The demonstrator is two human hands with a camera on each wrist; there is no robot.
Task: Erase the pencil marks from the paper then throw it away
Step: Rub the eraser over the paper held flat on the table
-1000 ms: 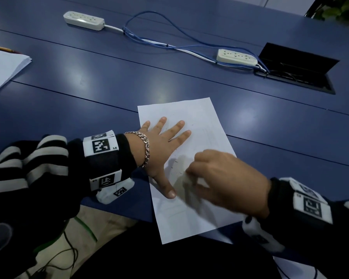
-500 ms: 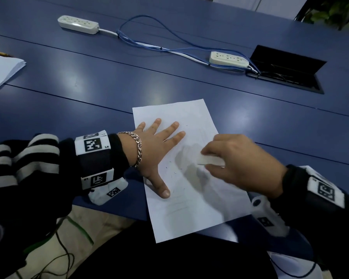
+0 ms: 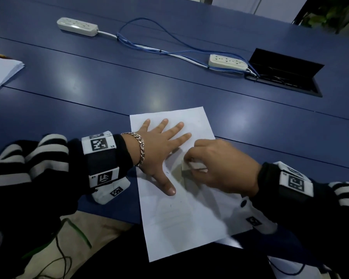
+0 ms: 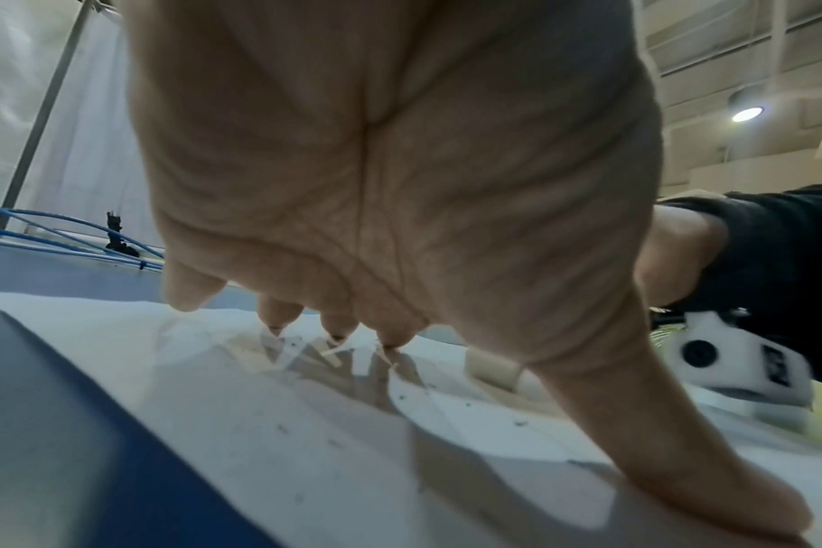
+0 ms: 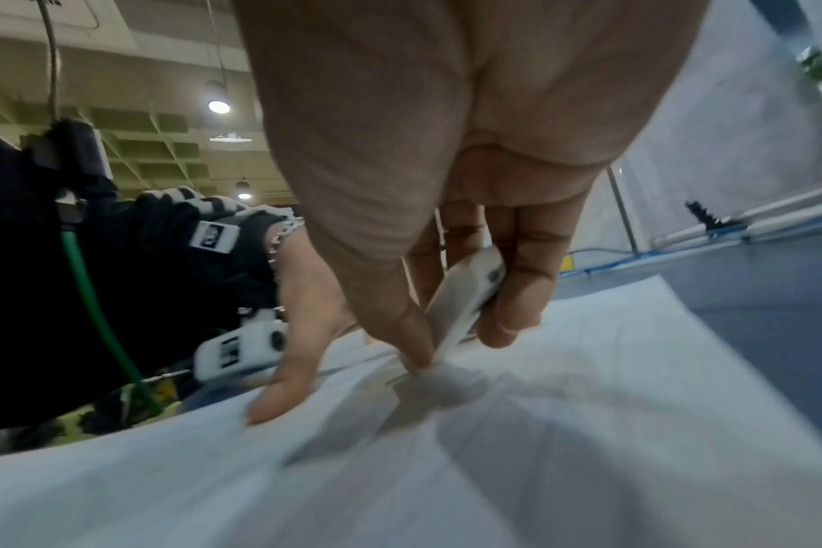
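Pinching eraser (image 3: 186,167) — right hand (image 3: 220,168).

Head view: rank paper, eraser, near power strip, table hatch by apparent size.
1. Paper
2. Table hatch
3. Near power strip
4. Eraser, mostly hidden in the right hand

The hatch and strip lie farther off, so true sizes are unsure.

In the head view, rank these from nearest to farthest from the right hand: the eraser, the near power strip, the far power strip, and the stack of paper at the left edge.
1. Eraser: pinched in the right hand itself.
2. Near power strip: beyond the hand, by the open cable hatch.
3. Far power strip and stack of paper: both far off to the left, too close to call.
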